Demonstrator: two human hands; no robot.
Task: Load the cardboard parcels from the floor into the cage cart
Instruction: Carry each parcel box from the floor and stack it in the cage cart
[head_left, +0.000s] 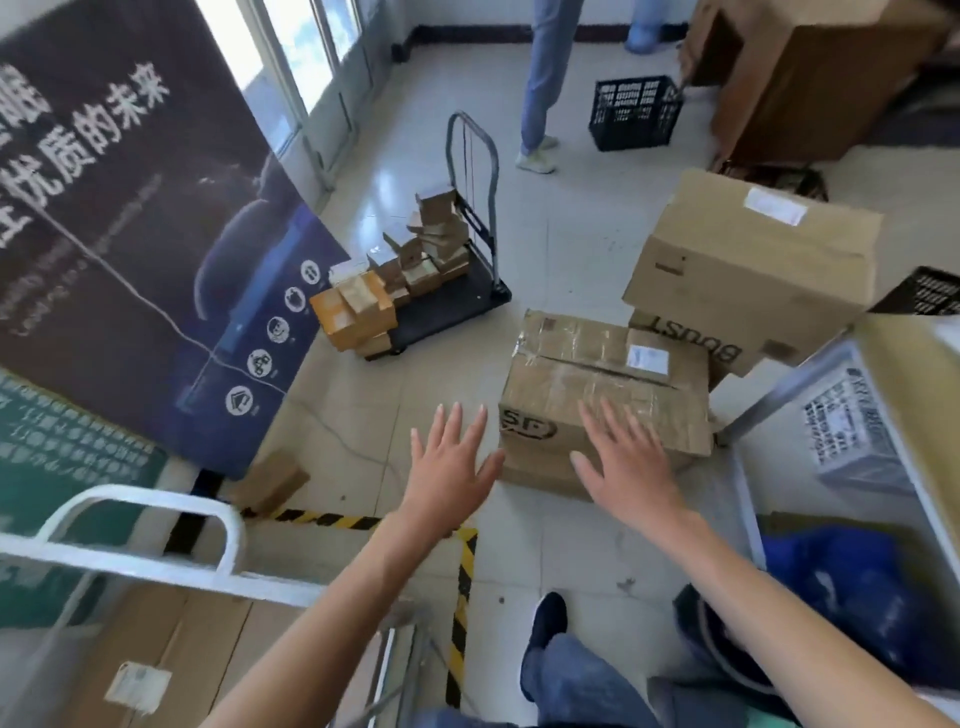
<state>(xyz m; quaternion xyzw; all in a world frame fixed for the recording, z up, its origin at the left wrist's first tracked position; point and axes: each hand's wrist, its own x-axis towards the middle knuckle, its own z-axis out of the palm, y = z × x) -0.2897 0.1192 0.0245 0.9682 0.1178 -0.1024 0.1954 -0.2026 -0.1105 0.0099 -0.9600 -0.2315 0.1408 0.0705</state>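
Reaching for the taped box (597, 384); nothing lifted yet.
It sits on the floor; two bigger boxes (753, 260) wait just behind it, and the cart (156, 558), left of it and nearer, seems to hold one already. Left hand (452, 462) is beside the box, right hand (628, 467) over its near edge: fingers (456, 423) spread, gripping nothing.
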